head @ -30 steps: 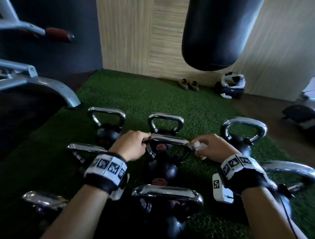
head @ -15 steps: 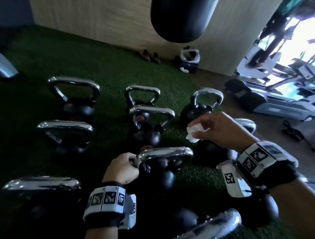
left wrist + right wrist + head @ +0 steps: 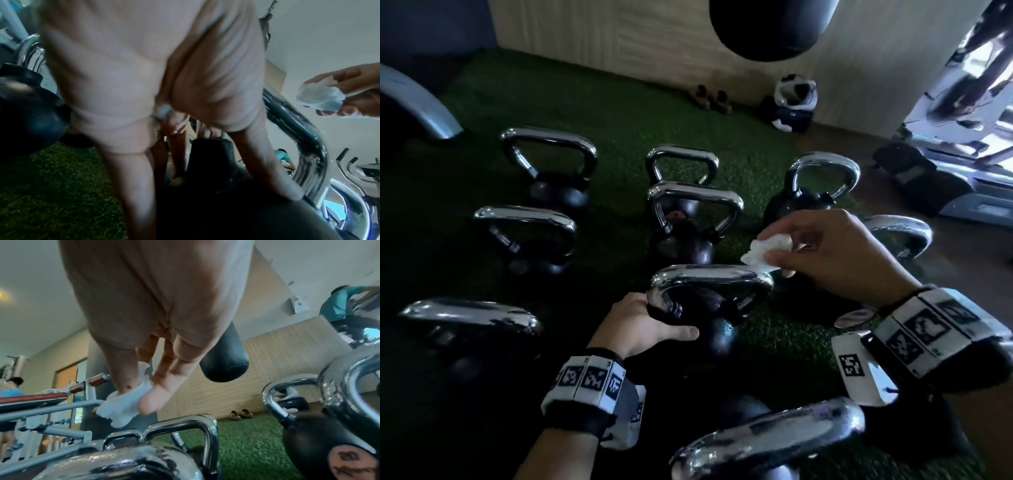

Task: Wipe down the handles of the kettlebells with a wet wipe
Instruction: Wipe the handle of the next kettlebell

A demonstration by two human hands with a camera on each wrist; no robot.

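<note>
Several black kettlebells with chrome handles stand on green turf. My left hand (image 3: 654, 325) grips the near middle kettlebell (image 3: 717, 334) at the left base of its chrome handle (image 3: 712, 279), thumb across the black body; in the left wrist view the fingers (image 3: 133, 186) straddle that dark body (image 3: 205, 203). My right hand (image 3: 835, 253) pinches a crumpled white wet wipe (image 3: 767, 251) between thumb and fingers, just above the handle's right end. The wipe (image 3: 123, 404) hangs slightly above the chrome handle (image 3: 133, 459) in the right wrist view, and the wipe (image 3: 320, 95) also shows in the left wrist view.
A black punching bag (image 3: 770, 27) hangs over the far turf near a wooden wall. Shoes (image 3: 712, 99) and a bag (image 3: 792, 106) lie by the wall. A grey machine leg (image 3: 417, 102) is at left, exercise machines (image 3: 945, 137) at right. Another kettlebell handle (image 3: 774, 442) is close in front.
My left hand has moved from the farther middle kettlebell to the nearer one and grips it. My right hand has lifted off with the wipe and come down toward this handle's right end.
</note>
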